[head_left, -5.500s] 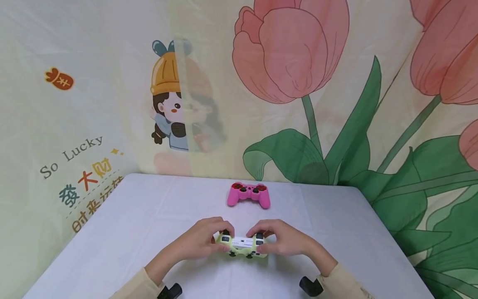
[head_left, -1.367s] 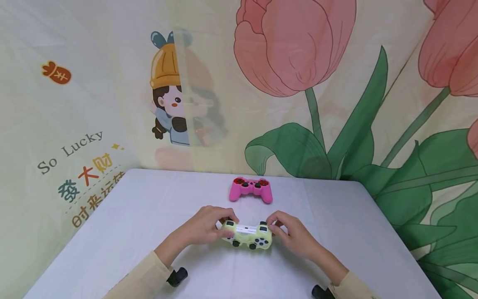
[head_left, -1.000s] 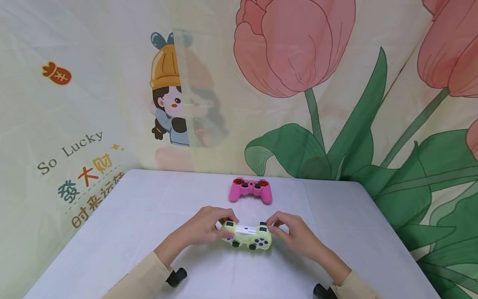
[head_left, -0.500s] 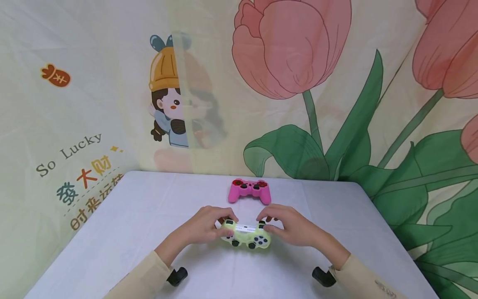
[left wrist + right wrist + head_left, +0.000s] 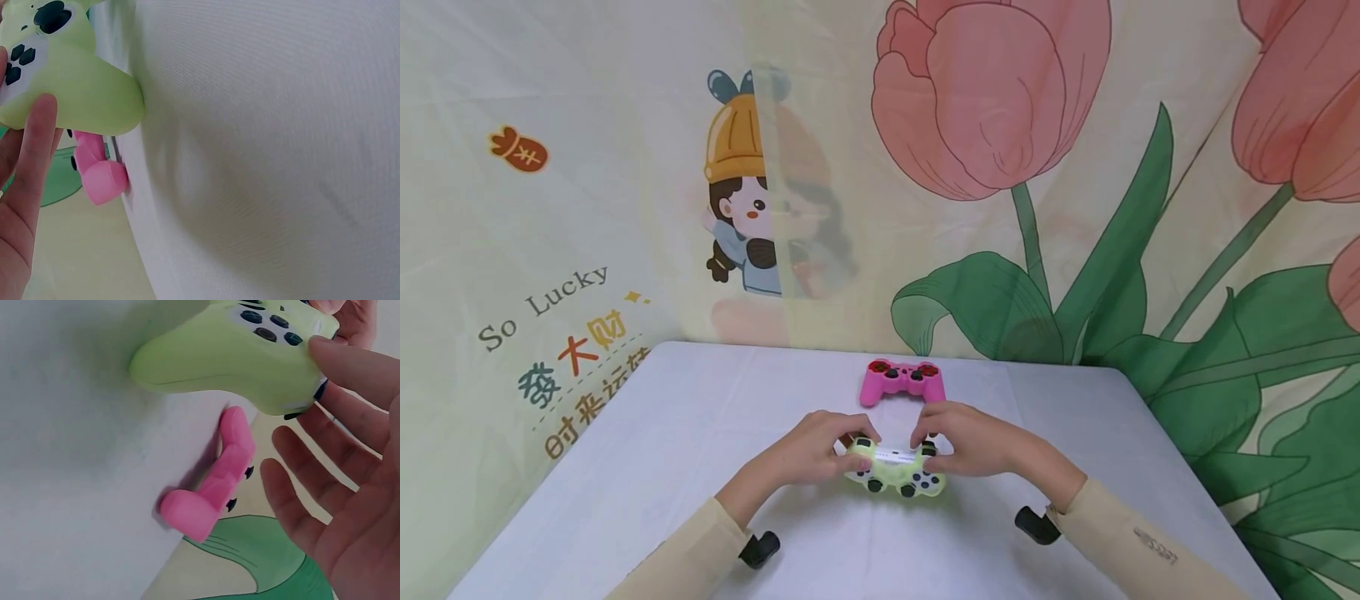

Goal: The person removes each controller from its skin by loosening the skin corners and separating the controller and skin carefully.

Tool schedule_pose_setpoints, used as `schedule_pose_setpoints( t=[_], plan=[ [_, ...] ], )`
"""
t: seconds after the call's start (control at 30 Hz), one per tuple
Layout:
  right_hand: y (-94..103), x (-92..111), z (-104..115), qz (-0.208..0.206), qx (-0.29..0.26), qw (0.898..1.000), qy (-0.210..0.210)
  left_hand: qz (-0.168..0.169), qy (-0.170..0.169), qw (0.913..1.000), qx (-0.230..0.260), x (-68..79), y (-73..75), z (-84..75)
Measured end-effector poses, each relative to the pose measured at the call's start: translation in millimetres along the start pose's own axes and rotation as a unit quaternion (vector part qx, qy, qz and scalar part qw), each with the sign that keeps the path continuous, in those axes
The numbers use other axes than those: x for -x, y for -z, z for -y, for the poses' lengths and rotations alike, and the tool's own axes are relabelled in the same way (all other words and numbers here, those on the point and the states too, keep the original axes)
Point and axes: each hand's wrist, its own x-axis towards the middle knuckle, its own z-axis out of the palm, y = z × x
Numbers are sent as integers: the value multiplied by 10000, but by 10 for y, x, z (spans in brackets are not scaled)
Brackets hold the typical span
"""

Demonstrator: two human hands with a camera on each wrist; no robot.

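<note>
A pale green game controller [image 5: 895, 477] with black sticks and buttons is held low over the white table, its shoulder buttons and white back edge facing up. My left hand [image 5: 808, 450] pinches its left end, thumb in front and fingers behind. At the right end, my right hand [image 5: 973, 440] pinches the shoulder between thumb and index finger. In the right wrist view the other fingers [image 5: 312, 475] of that hand stay off the controller. A pink game controller [image 5: 901, 383] lies farther back, its right grip partly hidden by my right hand.
The white-covered table [image 5: 715, 392] ends at a printed cloth backdrop [image 5: 842, 325] with tulips and a cartoon figure. A black wrist camera [image 5: 1037, 525] hangs beside the right sleeve, and another black camera [image 5: 760, 550] by the left one.
My right hand has shifted from the green controller's right side onto its top right shoulder. The left hand keeps its grip. Since the oldest frame the controller has tilted, showing more of its button face.
</note>
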Motion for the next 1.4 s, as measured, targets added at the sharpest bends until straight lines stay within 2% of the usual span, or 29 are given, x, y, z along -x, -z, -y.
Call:
schedule_pose_setpoints(
  t=[0.13, 0.3, 0.6, 0.9, 1.03, 1.2, 1.4],
  plan=[
    [49, -63, 49, 223, 201, 9995, -71, -2, 14, 10000, -7, 2, 5, -5],
    [96, -107, 101, 381, 430, 9983, 36, 9, -30, 10000, 85, 1, 6, -4],
    [128, -130, 145, 512, 668, 9964, 97, 64, 24, 9998, 175, -16, 5, 0],
    [145, -185, 158, 624, 846, 9939, 327, 27, -5, 9999, 142, -14, 0, 16],
    [152, -205, 200, 747, 860, 9933, 186, 53, 28, 9999, 142, -13, 3, 5],
    [168, -252, 287, 989, 881, 9910, -183, 85, 84, 9998, 165, -7, 4, -2],
    [168, -276, 259, 1082, 579, 9920, -305, 85, 50, 9999, 132, 11, 10, -13]
  ],
)
